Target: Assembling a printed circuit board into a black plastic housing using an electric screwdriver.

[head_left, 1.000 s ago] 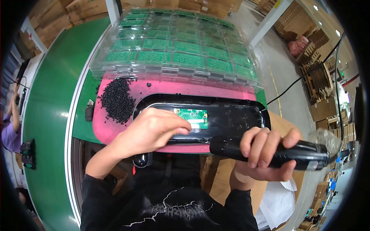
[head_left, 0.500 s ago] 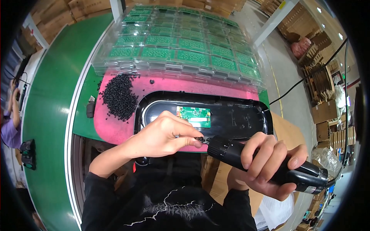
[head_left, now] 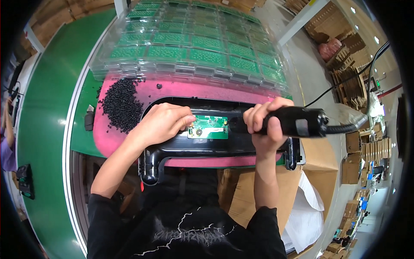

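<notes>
My right hand [head_left: 267, 123] is wrapped round a black electric screwdriver [head_left: 302, 121]. The tool lies over the right part of a black plastic housing [head_left: 252, 149], its front end close to the right edge of a green circuit board [head_left: 215, 131]; its tip cannot be made out. The board rests inside the housing, with a small round dark part and a white strip on it. At the board's left edge, my left hand [head_left: 166, 123] is closed, thumb and fingertips pinched together. What they hold, if anything, is hidden. A heap of small black screws [head_left: 120, 105] lies left of the housing.
Stacked clear plastic trays [head_left: 185, 67] of green boards stand behind the pink mat [head_left: 172, 88]. A cable [head_left: 340, 128] trails right from the screwdriver. An open cardboard box [head_left: 319, 153] stands at lower right. A green conveyor belt [head_left: 47, 129] runs along the left.
Both hands have moved apart and forward over the housing. The screwdriver has swung up to the board's right side, and my left hand has gone to its left edge. The housing now shows more fully.
</notes>
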{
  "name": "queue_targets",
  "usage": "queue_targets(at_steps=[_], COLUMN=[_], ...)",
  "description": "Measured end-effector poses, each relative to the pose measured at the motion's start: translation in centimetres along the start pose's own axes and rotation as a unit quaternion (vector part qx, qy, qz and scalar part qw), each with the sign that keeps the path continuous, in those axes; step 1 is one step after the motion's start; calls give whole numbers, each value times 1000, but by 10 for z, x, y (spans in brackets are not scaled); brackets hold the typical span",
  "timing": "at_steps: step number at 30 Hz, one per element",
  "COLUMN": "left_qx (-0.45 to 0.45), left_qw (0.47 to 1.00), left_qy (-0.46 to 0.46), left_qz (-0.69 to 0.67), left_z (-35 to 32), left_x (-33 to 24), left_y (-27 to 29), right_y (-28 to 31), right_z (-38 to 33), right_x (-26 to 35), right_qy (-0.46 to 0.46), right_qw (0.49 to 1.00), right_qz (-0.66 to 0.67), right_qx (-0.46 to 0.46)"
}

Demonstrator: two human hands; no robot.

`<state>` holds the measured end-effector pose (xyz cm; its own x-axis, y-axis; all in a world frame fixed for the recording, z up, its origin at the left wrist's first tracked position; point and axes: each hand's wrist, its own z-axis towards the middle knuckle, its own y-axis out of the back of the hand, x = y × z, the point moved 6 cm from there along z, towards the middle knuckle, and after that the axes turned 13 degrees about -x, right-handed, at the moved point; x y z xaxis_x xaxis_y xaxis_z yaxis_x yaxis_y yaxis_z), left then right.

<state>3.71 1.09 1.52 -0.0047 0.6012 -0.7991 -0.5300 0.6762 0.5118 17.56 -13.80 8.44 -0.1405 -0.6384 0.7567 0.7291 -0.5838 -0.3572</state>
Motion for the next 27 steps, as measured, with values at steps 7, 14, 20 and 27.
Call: queue_targets(at_steps=[7,14,20,27], left_qx=[10,50,69,81], left_qw=[995,989,992,992], left_qy=[-87,-134,-95,-55], left_qz=[40,31,52,76], left_z=[-4,-9,-6,-4], left_x=[-7,-6,-7,-6], left_y=[-2,-11,-12,-13], right_y=[12,10,3,-2], right_z=[2,3,8,7], right_x=[-24,-32,-39,-46], right_qy=[-32,-47,-68,-84], right_qw=[998,998,997,996], right_qz=[39,47,-14,-30], right_qx=[-22,-3,12,4])
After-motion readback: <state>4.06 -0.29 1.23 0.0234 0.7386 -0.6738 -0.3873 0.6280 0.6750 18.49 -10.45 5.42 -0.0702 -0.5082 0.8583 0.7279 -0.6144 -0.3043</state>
